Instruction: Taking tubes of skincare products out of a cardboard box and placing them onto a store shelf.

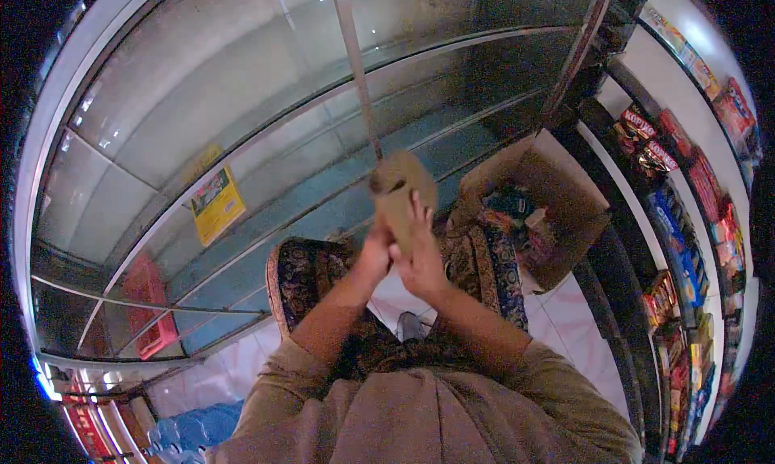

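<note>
In front of me, a small brown cardboard box (408, 181), slightly blurred, is tilted up between my two hands. A dark slot or hole shows on its face. My left hand (375, 254) is closed at its lower left edge, fingers partly hidden. My right hand (420, 258) lies along its right side, fingers stretched over the surface and thumb near the left hand. Just right of it stands a larger open cardboard carton (569, 202) with mixed packets inside. Dark patterned cloth (323, 274) covers my knees.
A glass display case (266, 85) with metal frames spans the front and left. Inside are a yellow printed packet (218, 206) and a pink basket (149, 311). Shelves of snack packets (678, 246) line the right. Blue plastic bottles (194, 428) stand at lower left.
</note>
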Action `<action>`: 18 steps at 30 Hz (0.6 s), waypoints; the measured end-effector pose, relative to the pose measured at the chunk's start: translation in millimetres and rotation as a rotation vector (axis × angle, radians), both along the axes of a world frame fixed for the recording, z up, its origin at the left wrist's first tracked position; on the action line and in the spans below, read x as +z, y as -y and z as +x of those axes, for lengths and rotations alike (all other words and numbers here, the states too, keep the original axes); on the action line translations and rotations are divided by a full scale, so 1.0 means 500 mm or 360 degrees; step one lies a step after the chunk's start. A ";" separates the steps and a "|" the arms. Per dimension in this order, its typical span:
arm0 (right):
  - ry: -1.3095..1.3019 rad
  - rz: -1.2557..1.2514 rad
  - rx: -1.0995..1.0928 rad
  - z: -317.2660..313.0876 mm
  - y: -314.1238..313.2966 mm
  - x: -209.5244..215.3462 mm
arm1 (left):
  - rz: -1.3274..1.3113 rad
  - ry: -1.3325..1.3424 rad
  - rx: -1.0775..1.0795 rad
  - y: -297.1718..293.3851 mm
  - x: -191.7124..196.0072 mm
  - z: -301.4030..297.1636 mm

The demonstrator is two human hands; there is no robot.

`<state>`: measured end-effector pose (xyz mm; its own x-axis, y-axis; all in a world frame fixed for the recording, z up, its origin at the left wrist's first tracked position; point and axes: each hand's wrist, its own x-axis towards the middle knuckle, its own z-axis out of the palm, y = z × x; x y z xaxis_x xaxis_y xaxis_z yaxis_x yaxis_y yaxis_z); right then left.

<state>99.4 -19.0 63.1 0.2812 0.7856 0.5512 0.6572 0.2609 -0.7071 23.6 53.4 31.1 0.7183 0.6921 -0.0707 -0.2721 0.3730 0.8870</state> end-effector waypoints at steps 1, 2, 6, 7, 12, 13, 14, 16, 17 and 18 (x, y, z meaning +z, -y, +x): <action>-0.0001 0.0012 0.0029 0.001 -0.005 -0.008 | 0.0012 -0.0001 0.0029 -0.003 -0.010 -0.009; -0.0027 0.0023 0.0002 0.007 -0.007 -0.022 | 0.0057 -0.0260 -0.0015 -0.007 -0.033 -0.011; -0.0605 -0.0192 -0.0121 0.050 -0.017 -0.067 | 0.0053 -0.0700 -0.0114 0.036 0.045 0.008; -0.1155 -0.0238 -0.0101 0.053 -0.021 -0.060 | -0.0025 -0.0678 -0.0075 0.043 0.058 0.006; -0.1604 -0.0316 -0.0162 0.098 -0.010 -0.098 | -0.0499 -0.0450 0.0063 -0.012 -0.052 0.007; -0.1603 -0.0311 -0.0170 0.086 -0.003 -0.094 | -0.0492 -0.0304 0.0121 -0.013 -0.054 0.013; -0.1329 -0.0284 -0.0078 0.062 -0.003 -0.091 | -0.0491 -0.0303 0.0112 -0.009 -0.055 0.016; -0.0633 -0.0271 -0.0061 0.017 -0.003 -0.073 | -0.0346 -0.0215 0.0124 -0.005 -0.056 0.024; -0.0210 -0.0275 -0.0128 -0.003 -0.001 -0.061 | -0.0273 -0.0171 0.0131 -0.004 -0.058 0.028; -0.0166 -0.0173 -0.0117 -0.019 -0.002 -0.058 | -0.0247 0.0136 0.0213 -0.004 -0.079 0.025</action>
<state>89.8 -17.9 34.2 0.3913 0.8141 0.4290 0.5932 0.1333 -0.7940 36.3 55.5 -8.4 0.6287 0.7673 -0.1267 -0.4003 0.4590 0.7932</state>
